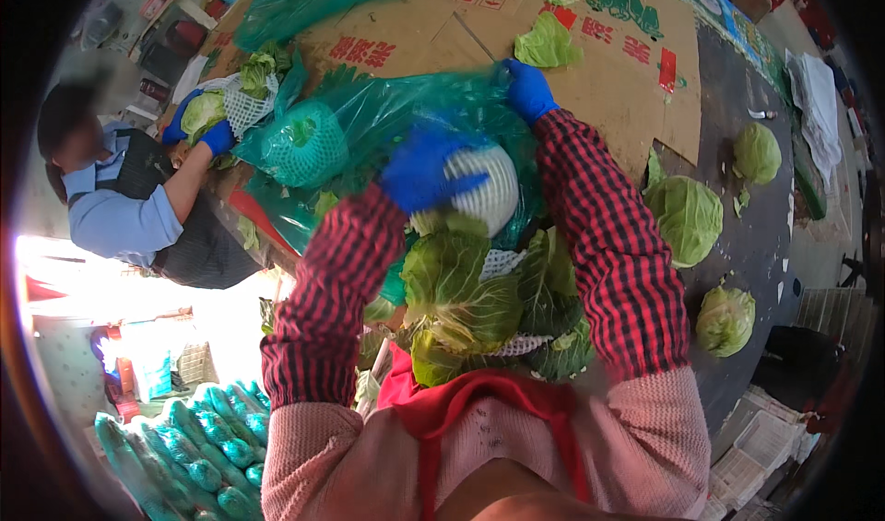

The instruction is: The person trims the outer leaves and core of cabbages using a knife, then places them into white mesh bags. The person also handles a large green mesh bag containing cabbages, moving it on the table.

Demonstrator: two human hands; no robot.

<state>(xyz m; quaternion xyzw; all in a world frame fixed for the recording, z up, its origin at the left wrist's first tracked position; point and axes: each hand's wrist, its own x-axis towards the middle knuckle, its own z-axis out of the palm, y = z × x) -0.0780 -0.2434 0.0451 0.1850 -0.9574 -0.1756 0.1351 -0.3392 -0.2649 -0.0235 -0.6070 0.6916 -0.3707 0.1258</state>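
My right hand [529,92], in a blue glove, pinches the edge of a green plastic bag [415,99] and holds it up off the cardboard. My left hand [427,170], also gloved and blurred by motion, grips the near-left side of a cabbage in a white foam net [492,182]. That cabbage sits against the bag's green film; how far inside it lies cannot be told. Farther left, another netted cabbage [304,144] shows through the bag. Loose outer cabbage leaves [463,286] lie between my forearms, with bits of foam net [501,264] among them.
At the left, a co-worker's gloved hands [220,137] hold a cabbage [202,113] and foam net. Three bare cabbages [684,220] rest on the dark tabletop [747,244] at right. Flattened cardboard [622,106] covers the table's middle. Filled green bags [200,445] lie at lower left.
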